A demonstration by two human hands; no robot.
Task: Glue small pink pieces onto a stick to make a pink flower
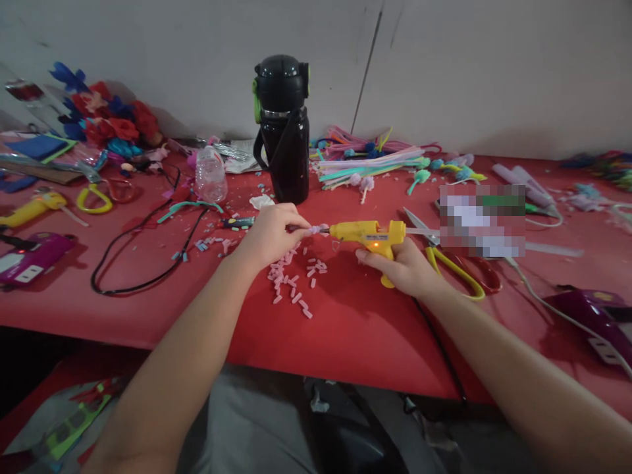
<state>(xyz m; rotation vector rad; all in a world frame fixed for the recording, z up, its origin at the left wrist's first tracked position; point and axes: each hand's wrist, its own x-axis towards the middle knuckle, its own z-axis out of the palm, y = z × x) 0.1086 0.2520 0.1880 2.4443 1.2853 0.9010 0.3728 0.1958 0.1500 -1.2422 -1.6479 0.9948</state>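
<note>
Tabletop [345, 355]: red and busy, scraps scattered all around the left hand [271, 234] and right hand [407, 266]!
Wall [469, 85]: plain grey beyond both hands, a dark line running up it.
Bottle [284, 155]: black, upright, just beyond the left hand.
Pipe cleaners [375, 166]: a pastel heap, out past the hands.
Left grip: fingertips pinched on a pink piece [316, 230], right there between the hands!
Right grip: wrapped around the yellow glue gun [358, 231], nozzle pointing at the left fingertips, orange light glowing; tip touching the piece? Can't tell.
Pink clippings [278, 278]: strewn between the hands, on the near side.
Scissors [431, 241]: handles splayed, just right of the right hand.
</note>
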